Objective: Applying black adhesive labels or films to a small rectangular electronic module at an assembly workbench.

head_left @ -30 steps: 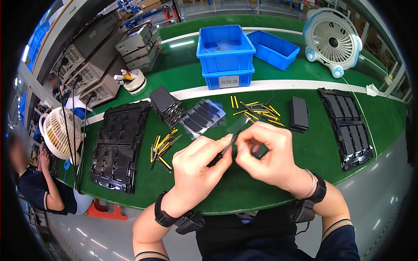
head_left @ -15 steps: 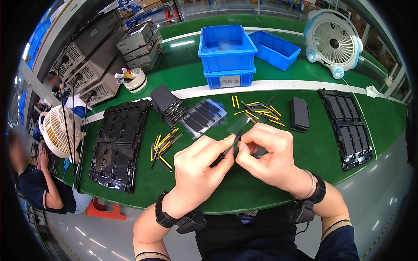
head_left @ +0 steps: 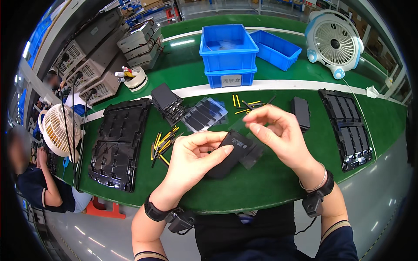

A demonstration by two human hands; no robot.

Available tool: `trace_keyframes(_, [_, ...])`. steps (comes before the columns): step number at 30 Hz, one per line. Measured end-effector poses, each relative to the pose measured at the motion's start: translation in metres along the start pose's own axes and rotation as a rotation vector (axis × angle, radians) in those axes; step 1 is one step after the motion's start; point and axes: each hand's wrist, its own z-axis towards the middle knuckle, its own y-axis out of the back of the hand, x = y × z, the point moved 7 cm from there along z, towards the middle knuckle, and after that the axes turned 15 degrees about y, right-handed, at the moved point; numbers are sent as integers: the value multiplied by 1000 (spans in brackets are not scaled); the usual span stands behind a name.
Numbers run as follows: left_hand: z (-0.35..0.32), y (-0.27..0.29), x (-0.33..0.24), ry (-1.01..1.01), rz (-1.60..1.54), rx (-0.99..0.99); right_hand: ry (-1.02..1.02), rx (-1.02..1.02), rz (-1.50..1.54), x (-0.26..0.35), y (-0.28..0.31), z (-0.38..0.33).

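Observation:
My left hand (head_left: 193,158) grips a flat black battery (head_left: 235,150) by its left side, thumb on the face with small white printing. A dark strip and a piece of clear film (head_left: 251,162) stick out from the battery's right edge. More clear film shows at its top edge. Just above and right of it is my right hand (head_left: 278,137), its fingers loosely curled, with thumb and forefinger slightly apart beside the film. Whether they touch the film is hard to see. Yellow-and-black strips (head_left: 164,143) lie left of my left hand; others (head_left: 250,105) lie beyond my right hand.
Black trays stand left (head_left: 119,143) and right (head_left: 348,130). Stacked black flat pieces (head_left: 165,98), film sheets with black strips (head_left: 202,115) and a black block pile (head_left: 300,114) lie between. Blue bins (head_left: 228,61) and fans (head_left: 333,43) stand farther back. Another person sits left.
The battery, earlier seen edge-on between both hands, is now turned with its printed face up. My right hand has moved off it, up and right, its pinch loosened.

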Motion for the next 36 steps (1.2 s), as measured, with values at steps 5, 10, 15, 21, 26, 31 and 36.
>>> trace_keyframes(5, [1,-5,2,45,11,79,-297,165,387,-12,-21,-9])
trace_keyframes(10, [1,-9,5,100,32,124,-326,150,427,-20,-25,-15])
trace_keyframes(15, [0,-10,13,152,17,144,-269,152,345,-21,-27,-14])
trace_keyframes(21, [0,-17,15,266,-3,165,-451,53,250,-27,-12,-13])
trace_keyframes(26, [3,-10,13,142,72,130,-326,321,208,-19,-20,-16])
trace_keyframes(31, [5,-4,10,85,-26,88,-324,342,344,-21,-21,-15])
trace_keyframes(36, [7,2,8,52,-108,49,-411,315,519,-18,-19,-15])
